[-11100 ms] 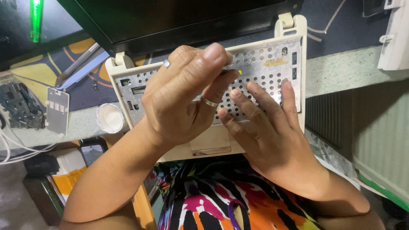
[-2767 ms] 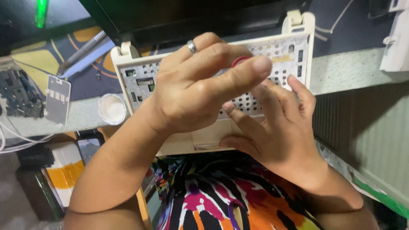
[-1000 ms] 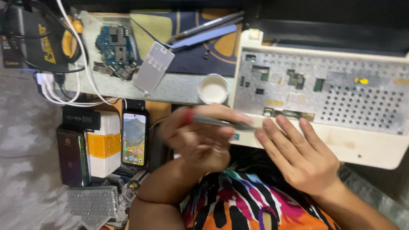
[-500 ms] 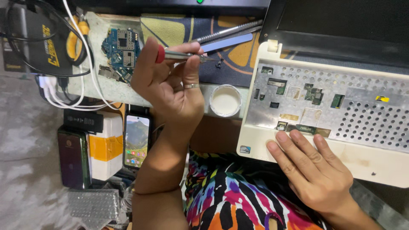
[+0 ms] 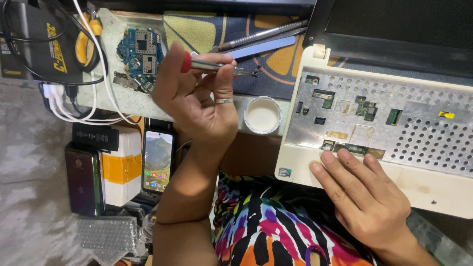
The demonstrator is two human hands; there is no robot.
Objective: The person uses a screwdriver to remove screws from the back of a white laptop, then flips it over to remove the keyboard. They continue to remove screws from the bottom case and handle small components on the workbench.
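Now we are holding a slim metal screwdriver with a red end cap (image 5: 212, 64) in our left hand (image 5: 197, 98), thumb and fingers pinched round its shaft, its tip reaching out to the right over the dark patterned mat (image 5: 276, 69). Something tiny and dark is sitting at the tip, perhaps a screw, though we cannot tell for sure. Judging by this, we are in the stage of carrying a loosened fastener away from the machine, and the next move is calling for a steady, level wrist so nothing drops, then a gentle release over a safe spot.

Just below and to the right of that hand, the small round white dish (image 5: 262, 115) is standing near the tool's tip. Further right, well apart from the left hand, the cream plastic laptop base with its perforated metal plate (image 5: 384, 123) is lying under our right hand (image 5: 364, 197), which is resting flat and unclenched on its front edge, grasping nothing, only steadying it. Left of the tool hand, the small blue circuit board (image 5: 140, 54) is lying close by the knuckles.
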